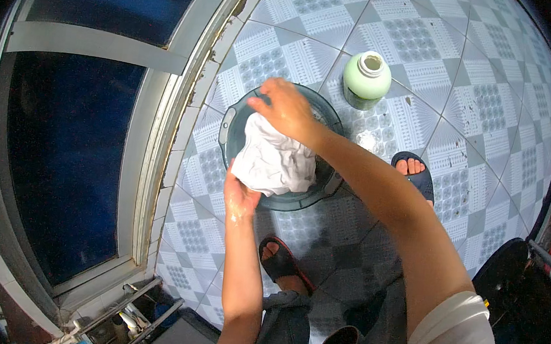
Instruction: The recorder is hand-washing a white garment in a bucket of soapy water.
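Note:
A wet-looking white cloth (276, 159) is bunched over a grey-green plastic basin (297, 205) on the floor. My left hand (242, 193) grips the cloth's near left edge, its fingers hidden beneath the fabric. Water glistens on that wrist. Over the far side of the basin is my right hand (284, 105), just past the cloth's far edge. Its thumb and fingers are apart, and nothing shows between them. Most of the basin's inside is covered by the cloth and my right forearm.
A pale green jar (367, 79) without a lid stands beyond the basin on the patterned tile floor (490, 108). My feet in dark slippers (279, 262) flank the near side. Left is a framed glass door or window (70, 162); a metal rack (142, 313) sits lower left.

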### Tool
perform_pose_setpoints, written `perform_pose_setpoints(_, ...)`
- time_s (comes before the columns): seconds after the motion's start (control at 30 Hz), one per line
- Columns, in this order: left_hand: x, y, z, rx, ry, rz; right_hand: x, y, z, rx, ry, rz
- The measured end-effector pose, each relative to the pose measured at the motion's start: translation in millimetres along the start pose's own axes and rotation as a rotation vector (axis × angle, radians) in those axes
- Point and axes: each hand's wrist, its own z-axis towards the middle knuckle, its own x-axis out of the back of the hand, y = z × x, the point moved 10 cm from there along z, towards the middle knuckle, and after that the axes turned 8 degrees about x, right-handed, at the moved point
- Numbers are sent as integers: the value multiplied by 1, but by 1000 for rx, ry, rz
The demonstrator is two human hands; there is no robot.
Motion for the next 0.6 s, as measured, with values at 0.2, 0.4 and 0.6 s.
perform_pose_setpoints(0.2,20,20,-10,-80,80,17,-14,5,-95,-332,-1025,-305)
perform_pose_setpoints(0.4,5,39,-24,-260,78,308,-40,33,-96,-375,-797,-19)
perform_pose_setpoints(0.6,8,48,-28,-405,147,525,-9,13,-23,-388,-311,573)
